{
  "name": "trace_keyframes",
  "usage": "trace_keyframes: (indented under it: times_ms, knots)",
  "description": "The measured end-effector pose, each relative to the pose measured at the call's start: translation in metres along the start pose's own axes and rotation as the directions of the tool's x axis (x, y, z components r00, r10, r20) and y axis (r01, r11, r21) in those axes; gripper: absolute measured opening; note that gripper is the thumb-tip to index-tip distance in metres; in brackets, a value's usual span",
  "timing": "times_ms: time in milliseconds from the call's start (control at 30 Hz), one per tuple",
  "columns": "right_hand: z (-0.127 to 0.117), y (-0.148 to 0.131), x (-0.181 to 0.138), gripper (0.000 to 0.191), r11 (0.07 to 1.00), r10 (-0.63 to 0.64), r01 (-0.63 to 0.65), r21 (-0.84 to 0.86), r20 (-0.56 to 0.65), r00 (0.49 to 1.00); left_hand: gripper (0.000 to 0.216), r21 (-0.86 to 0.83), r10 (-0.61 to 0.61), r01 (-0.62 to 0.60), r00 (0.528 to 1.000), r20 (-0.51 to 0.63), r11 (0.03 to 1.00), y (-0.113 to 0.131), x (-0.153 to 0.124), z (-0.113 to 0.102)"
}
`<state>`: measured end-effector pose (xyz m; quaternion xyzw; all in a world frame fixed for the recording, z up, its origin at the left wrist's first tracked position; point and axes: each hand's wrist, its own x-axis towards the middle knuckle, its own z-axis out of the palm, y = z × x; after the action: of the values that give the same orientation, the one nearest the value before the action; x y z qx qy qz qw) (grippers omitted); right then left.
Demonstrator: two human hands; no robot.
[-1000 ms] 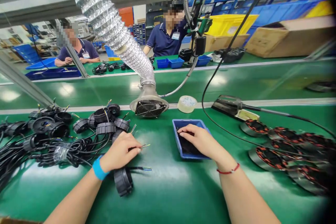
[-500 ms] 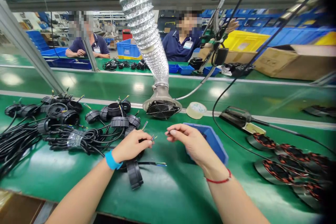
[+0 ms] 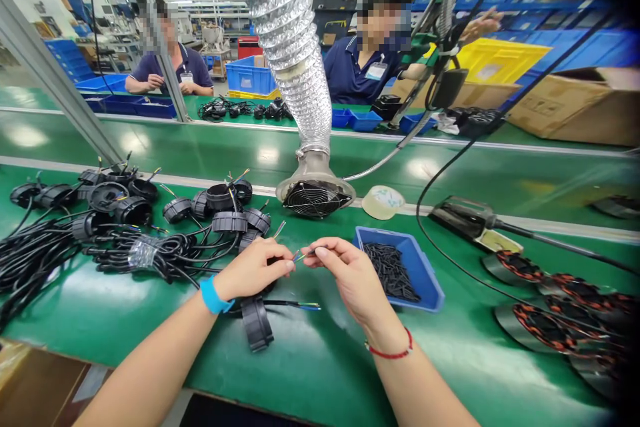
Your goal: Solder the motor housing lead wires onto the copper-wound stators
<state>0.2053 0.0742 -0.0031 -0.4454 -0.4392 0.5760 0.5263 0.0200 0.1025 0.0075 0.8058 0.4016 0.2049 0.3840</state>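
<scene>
My left hand (image 3: 257, 268), with a blue band at the wrist, is closed on a cable whose thin coloured wires (image 3: 299, 256) poke out past the thumb. Opposite it, my right hand (image 3: 350, 272) pinches a small dark piece at the wire tips; the fingers mostly hide it, perhaps a short black tube. Below the left hand lies a black threaded ring (image 3: 257, 325), and a cable end with stripped wires (image 3: 303, 305) extends beside it. Right of my right hand, a blue bin (image 3: 431, 283) holds many short black tubes (image 3: 389, 271).
Black cables (image 3: 165, 257) with ring caps (image 3: 230, 221) crowd the left. A fume duct (image 3: 316, 190) hangs mid-bench near a tape roll (image 3: 383, 202). A soldering iron holder (image 3: 463, 217) and wound stators (image 3: 530, 333) stand right. Two people sit across the bench.
My right hand has moved left, bringing its small piece up to the wires in my left hand. The bin's contents now show more fully, and the view has shifted slightly.
</scene>
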Motion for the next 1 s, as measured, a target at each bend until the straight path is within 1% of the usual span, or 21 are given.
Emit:
trace_keyframes:
  times_ms: [200, 333, 500, 600, 733, 800, 867, 1000]
  knots:
    - [-0.002, 0.005, 0.001, 0.023, 0.998, -0.015, 0.019, -0.065, 0.053, 0.998, 0.021, 0.046, -0.026, 0.026, 1.0, -0.001, 0.999, 0.001, 0.0, 0.002]
    - [-0.008, 0.007, 0.003, 0.024, 0.992, -0.009, 0.015, -0.126, 0.047, 0.999, 0.024, 0.019, -0.032, 0.032, 0.999, -0.002, 0.999, 0.002, 0.0, 0.002]
    - [-0.011, 0.008, 0.005, 0.022, 0.976, -0.055, 0.063, -0.209, 0.046, 0.997, 0.025, -0.005, -0.045, 0.045, 0.999, -0.024, 0.999, 0.003, 0.0, 0.003]
    - [-0.01, 0.01, 0.006, 0.023, 0.982, -0.04, 0.043, -0.182, 0.018, 0.999, 0.022, 0.016, -0.072, 0.073, 0.995, -0.072, 0.997, 0.004, 0.002, 0.006]
    - [-0.005, 0.014, 0.008, 0.027, 0.996, 0.005, -0.012, -0.091, -0.075, 0.997, 0.02, 0.061, -0.091, 0.101, 0.986, -0.137, 0.993, 0.004, 0.003, 0.013]
    - [-0.001, 0.017, 0.008, 0.029, 0.998, 0.041, -0.045, -0.04, -0.097, 0.994, 0.02, 0.078, -0.092, 0.106, 0.982, -0.162, 0.991, 0.003, 0.004, 0.015]
    - [0.003, 0.02, 0.008, 0.03, 0.997, 0.075, -0.076, -0.001, -0.09, 0.993, 0.02, 0.088, -0.092, 0.109, 0.98, -0.175, 0.99, 0.002, 0.004, 0.017]
    - [0.004, 0.024, 0.006, 0.03, 0.993, 0.114, -0.114, -0.012, 0.011, 0.993, 0.026, 0.073, -0.089, 0.102, 0.982, -0.166, 0.992, 0.004, 0.005, 0.016]
